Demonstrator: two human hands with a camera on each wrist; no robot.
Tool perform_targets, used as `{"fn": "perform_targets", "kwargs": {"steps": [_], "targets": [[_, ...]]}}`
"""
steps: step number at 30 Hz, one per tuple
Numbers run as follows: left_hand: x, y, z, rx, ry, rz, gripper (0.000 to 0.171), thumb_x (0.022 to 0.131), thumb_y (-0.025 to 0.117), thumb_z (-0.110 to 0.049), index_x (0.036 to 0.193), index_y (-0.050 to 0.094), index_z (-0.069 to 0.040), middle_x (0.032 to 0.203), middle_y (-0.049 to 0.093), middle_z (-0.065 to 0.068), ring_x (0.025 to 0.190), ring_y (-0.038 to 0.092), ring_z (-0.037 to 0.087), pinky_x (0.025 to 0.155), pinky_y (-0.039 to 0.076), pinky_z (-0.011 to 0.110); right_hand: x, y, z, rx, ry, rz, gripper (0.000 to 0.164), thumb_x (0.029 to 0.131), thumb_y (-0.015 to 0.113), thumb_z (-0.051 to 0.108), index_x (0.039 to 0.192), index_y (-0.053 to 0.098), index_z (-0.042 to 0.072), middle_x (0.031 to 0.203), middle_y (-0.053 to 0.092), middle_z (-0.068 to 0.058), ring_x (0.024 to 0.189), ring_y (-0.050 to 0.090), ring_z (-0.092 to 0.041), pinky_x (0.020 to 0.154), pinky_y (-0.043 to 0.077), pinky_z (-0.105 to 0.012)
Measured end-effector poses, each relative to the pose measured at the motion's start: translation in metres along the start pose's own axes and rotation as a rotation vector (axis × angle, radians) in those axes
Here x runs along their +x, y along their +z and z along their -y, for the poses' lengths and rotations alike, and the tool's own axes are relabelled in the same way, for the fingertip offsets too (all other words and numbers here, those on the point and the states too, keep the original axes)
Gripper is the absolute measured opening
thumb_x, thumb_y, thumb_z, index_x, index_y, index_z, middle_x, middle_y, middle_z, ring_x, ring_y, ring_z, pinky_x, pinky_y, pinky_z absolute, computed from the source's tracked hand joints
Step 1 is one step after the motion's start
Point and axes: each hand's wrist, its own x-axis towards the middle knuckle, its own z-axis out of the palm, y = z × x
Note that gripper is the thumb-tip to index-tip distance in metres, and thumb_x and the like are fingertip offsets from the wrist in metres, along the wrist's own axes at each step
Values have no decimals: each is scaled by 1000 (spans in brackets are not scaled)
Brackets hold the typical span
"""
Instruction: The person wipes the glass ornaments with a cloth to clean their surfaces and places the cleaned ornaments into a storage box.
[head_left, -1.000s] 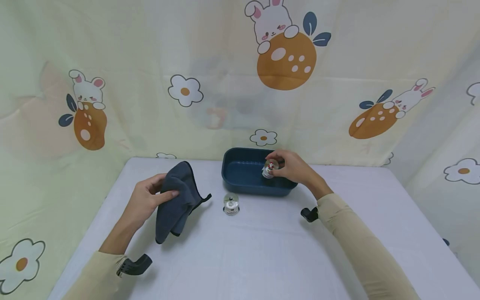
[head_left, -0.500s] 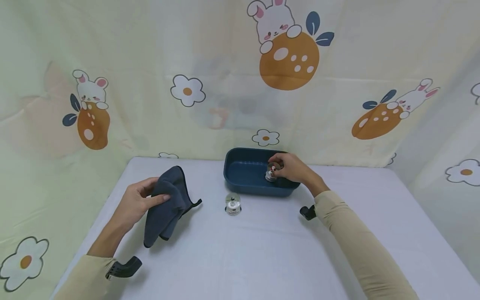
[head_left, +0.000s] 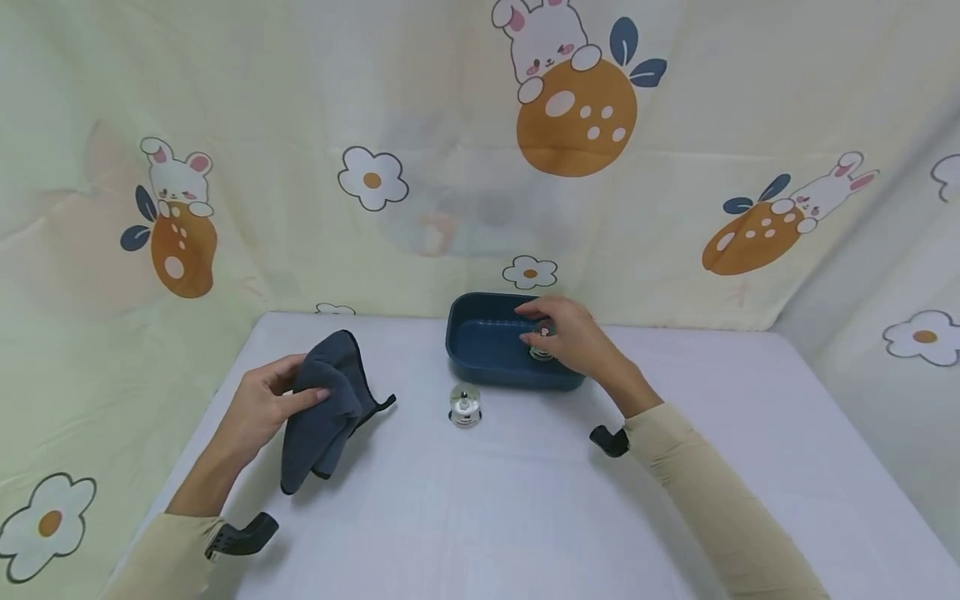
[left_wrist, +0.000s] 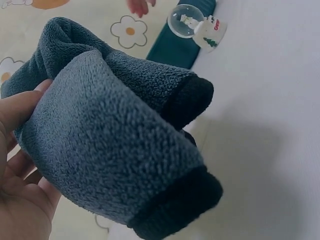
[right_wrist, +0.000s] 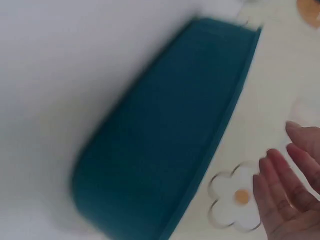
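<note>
My left hand pinches a folded dark grey cloth with a black edge and a small loop, held up over the left of the table. In the left wrist view the fuzzy cloth fills the middle. At the back, a snow globe stands inside the right end of a dark blue tray. Over it is my right hand, fingers spread and partly hiding the globe; in the right wrist view this hand holds nothing. A second snow globe stands upright just in front of the tray.
The white tablecloth covers the table, with a patterned curtain hanging along its back edge. Each wrist bears a black camera mount, the left one low over the table and the right one near the tray's front.
My right hand has let go of the snow globe inside the tray and its fingers have spread. My left hand has moved left with the cloth. The front globe has stayed put.
</note>
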Motion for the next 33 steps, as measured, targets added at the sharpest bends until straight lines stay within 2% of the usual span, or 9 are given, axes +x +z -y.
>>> {"fn": "perform_targets", "kwargs": {"steps": [3,7,12,16,22,28,33], "targets": [[2,2,-3,-3,3,-5,45,83,76,-23,125,62,-17,110,68,1,102,61,12,82,50,21,-7,8,15,92,-110,-47,40,82,76,12,120,63,7,115,66,-10,102,65,-25,85,55,-38],[5,5,-5,-22,3,-11,43,82,77,-23,123,64,-17,109,69,1,101,61,13,82,51,21,-13,19,31,142,-170,-17,41,79,78,10,118,64,5,111,68,-10,98,67,-22,84,56,-36],[7,10,-7,-44,20,-13,42,82,77,-22,122,64,-17,108,69,2,101,62,15,83,51,22,-19,30,45,156,-139,81,45,79,78,12,121,63,6,119,66,-8,104,66,-23,90,54,-37],[9,16,-9,-70,20,-4,43,81,78,-22,122,64,-17,109,69,2,101,61,15,82,51,23,-22,41,53,126,-133,148,48,80,78,12,125,61,6,124,63,-5,109,64,-24,93,52,-38],[12,27,-13,-101,34,6,44,80,78,-22,122,64,-17,109,69,2,102,61,17,84,51,27,-25,55,58,65,-125,190,49,80,77,12,127,61,9,124,63,-7,111,62,-21,94,52,-39],[14,36,-17,-115,65,-5,45,81,77,-17,124,64,-14,109,69,2,100,61,16,85,51,27,-24,70,57,9,-83,217,54,80,78,16,130,59,12,127,62,-3,115,59,-16,97,50,-32],[17,46,-21,-159,79,0,45,81,78,-14,123,64,-14,109,69,3,101,61,17,87,50,31,-21,83,54,-24,-39,235,58,80,79,18,133,56,13,131,60,-1,116,57,-13,99,48,-32]]}}
